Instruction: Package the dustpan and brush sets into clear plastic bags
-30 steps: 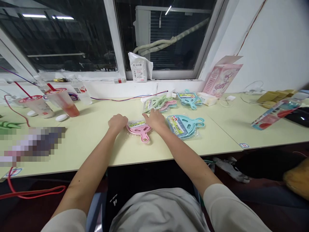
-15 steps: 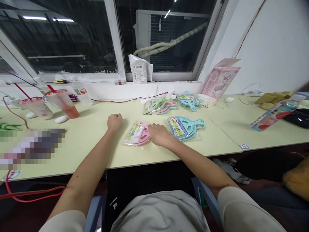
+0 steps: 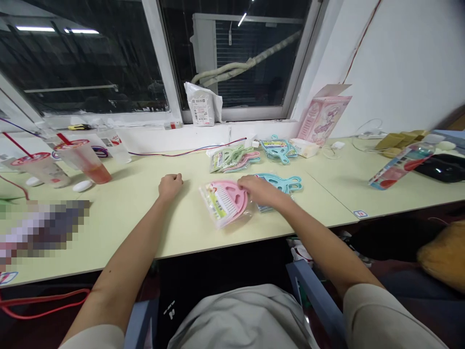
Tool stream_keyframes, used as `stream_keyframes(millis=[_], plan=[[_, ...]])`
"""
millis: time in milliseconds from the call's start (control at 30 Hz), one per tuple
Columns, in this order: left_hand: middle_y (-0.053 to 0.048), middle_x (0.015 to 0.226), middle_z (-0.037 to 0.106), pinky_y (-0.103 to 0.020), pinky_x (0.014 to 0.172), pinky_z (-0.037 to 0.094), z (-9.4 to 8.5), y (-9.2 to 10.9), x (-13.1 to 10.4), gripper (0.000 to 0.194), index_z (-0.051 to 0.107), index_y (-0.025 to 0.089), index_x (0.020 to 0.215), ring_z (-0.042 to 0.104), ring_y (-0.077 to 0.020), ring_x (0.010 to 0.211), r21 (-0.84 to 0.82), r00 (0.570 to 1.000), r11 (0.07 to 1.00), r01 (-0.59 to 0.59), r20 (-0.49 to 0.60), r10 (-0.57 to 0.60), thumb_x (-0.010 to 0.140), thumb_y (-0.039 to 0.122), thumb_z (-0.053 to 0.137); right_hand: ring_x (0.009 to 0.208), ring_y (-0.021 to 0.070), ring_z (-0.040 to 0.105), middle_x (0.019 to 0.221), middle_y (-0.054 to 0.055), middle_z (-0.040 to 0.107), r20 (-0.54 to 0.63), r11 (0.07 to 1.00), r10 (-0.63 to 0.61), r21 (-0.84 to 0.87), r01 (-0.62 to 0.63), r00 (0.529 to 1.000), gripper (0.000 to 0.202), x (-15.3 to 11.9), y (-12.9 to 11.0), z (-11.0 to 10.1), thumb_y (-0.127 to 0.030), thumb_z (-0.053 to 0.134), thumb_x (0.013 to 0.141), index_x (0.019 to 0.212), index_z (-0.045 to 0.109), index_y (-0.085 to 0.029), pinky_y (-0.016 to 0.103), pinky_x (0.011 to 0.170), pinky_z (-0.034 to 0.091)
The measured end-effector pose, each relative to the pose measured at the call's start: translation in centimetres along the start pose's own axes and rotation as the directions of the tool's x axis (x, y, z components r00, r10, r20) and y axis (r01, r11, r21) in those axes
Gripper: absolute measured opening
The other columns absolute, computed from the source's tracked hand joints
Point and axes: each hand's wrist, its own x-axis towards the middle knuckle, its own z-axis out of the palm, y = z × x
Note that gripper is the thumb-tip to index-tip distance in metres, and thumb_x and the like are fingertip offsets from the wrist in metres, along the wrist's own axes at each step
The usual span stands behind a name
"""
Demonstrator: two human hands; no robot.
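My right hand (image 3: 258, 190) is closed on the handle end of a pink dustpan and brush set (image 3: 227, 201) in a clear plastic bag. The set is tilted, its white bristles and printed card facing me. Behind my right hand lies a blue dustpan and brush set (image 3: 279, 182), partly hidden by the hand. To the left, my left hand (image 3: 170, 186) rests on the table in a loose fist, with nothing visible in it. Farther back are bagged green and pink dustpan sets (image 3: 234, 159) and another blue dustpan set (image 3: 279, 149).
Two drink cups with red straws, one a reddish drink cup (image 3: 85, 162), stand on the left of the table (image 3: 189, 232). At the back right are a pink box (image 3: 324, 115) and a leaning bottle (image 3: 401, 165). A white package (image 3: 203, 105) sits on the window sill.
My right hand has lifted and moved the pink dustpan set to the right and turned it, now partly covering the blue set. My left hand stays in place. The view has shifted slightly.
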Motion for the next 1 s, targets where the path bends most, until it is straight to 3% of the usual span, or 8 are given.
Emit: stream_keyframes(millis=[167, 333, 467, 600, 700, 833, 900, 1000], plan=[[-0.008, 0.098, 0.079, -0.034, 0.070, 0.044, 0.1, -0.2, 0.3, 0.038, 0.076, 0.024, 0.079, 0.068, -0.0256, 0.083, 0.013, 1.000, 1.000, -0.014, -0.006, 0.015, 0.094, 0.041, 0.046, 0.106, 0.0238, 0.061, 0.113, 0.011, 0.071, -0.065, 0.968, 0.233, -0.078, -0.238, 0.970, 0.037, -4.0, 7.9, -3.9, 0.002, 0.048, 0.084, 0.109, 0.068, -0.017, 0.031, 0.088, 0.042], [-0.008, 0.098, 0.079, -0.034, 0.070, 0.044, 0.2, -0.1, 0.5, 0.037, 0.076, 0.024, 0.079, 0.068, -0.0262, 0.084, 0.026, 1.000, 1.000, 0.004, -0.008, -0.004, 0.093, 0.041, 0.047, 0.099, 0.0214, 0.060, 0.113, 0.012, 0.070, 0.063, 0.918, 0.391, -0.094, -0.384, 0.918, 0.037, -6.4, 13.0, -4.8, 0.007, 0.046, 0.082, 0.103, 0.065, -0.018, 0.029, 0.082, 0.040], [-0.008, 0.099, 0.079, -0.033, 0.071, 0.044, 0.1, -0.2, 0.4, 0.037, 0.076, 0.024, 0.079, 0.068, -0.0262, 0.085, 0.018, 1.000, 1.000, -0.007, -0.015, 0.007, 0.094, 0.041, 0.047, 0.103, 0.0229, 0.058, 0.116, 0.013, 0.068, 0.138, 0.933, 0.355, -0.108, -0.342, 0.925, 0.039, -6.4, 13.9, -4.5, 0.006, 0.053, 0.077, 0.105, 0.061, -0.019, 0.030, 0.082, 0.040], [-0.008, 0.096, 0.078, -0.033, 0.068, 0.042, 0.1, -0.3, 0.4, 0.037, 0.076, 0.024, 0.079, 0.066, -0.0249, 0.081, 0.004, 1.000, 1.000, -0.012, -0.014, 0.012, 0.094, 0.041, 0.047, 0.099, 0.0269, 0.061, 0.113, 0.016, 0.066, 0.228, 0.895, 0.436, -0.214, -0.392, 0.871, 0.042, -5.9, 13.3, -4.6, -0.006, 0.068, 0.075, 0.113, 0.058, -0.019, 0.032, 0.079, 0.041], [-0.006, 0.093, 0.078, -0.033, 0.066, 0.042, 0.1, -0.4, 0.4, 0.035, 0.076, 0.024, 0.077, 0.065, -0.0237, 0.076, -0.017, 1.000, 1.000, -0.009, -0.026, 0.009, 0.092, 0.039, 0.048, 0.092, 0.0283, 0.064, 0.110, 0.016, 0.067, 0.250, 0.875, 0.468, -0.265, -0.405, 0.848, 0.058, -5.8, 12.7, -4.8, -0.018, 0.077, 0.073, 0.125, 0.052, -0.019, 0.033, 0.076, 0.042], [-0.006, 0.088, 0.077, -0.034, 0.064, 0.042, 0.3, -0.5, 0.6, 0.034, 0.075, 0.024, 0.073, 0.063, -0.0236, 0.071, -0.027, 0.999, 1.000, -0.006, -0.045, 0.005, 0.090, 0.039, 0.050, 0.085, 0.0302, 0.066, 0.096, 0.012, 0.068, 0.254, 0.875, 0.456, -0.304, -0.378, 0.853, 0.076, -5.4, 13.2, -5.0, -0.021, 0.082, 0.069, 0.136, 0.045, -0.018, 0.032, 0.069, 0.040], [-0.007, 0.087, 0.077, -0.034, 0.064, 0.042, 0.3, -0.5, 0.6, 0.033, 0.075, 0.024, 0.073, 0.063, -0.0237, 0.071, -0.035, 0.999, 0.999, -0.010, -0.048, 0.009, 0.090, 0.038, 0.050, 0.084, 0.0301, 0.067, 0.094, 0.010, 0.069, 0.278, 0.884, 0.447, -0.279, -0.374, 0.850, 0.075, -5.2, 14.0, -4.8, -0.024, 0.086, 0.065, 0.131, 0.050, -0.019, 0.032, 0.067, 0.041], [-0.007, 0.086, 0.077, -0.034, 0.064, 0.041, 0.2, -0.6, 0.6, 0.033, 0.075, 0.024, 0.073, 0.063, -0.0238, 0.071, -0.051, 0.999, 0.998, -0.024, -0.045, 0.021, 0.090, 0.037, 0.050, 0.088, 0.0283, 0.067, 0.098, 0.008, 0.070, 0.327, 0.910, 0.413, -0.192, -0.368, 0.850, 0.054, -4.8, 15.0, -4.5, -0.025, 0.090, 0.059, 0.105, 0.061, -0.021, 0.032, 0.070, 0.043]])
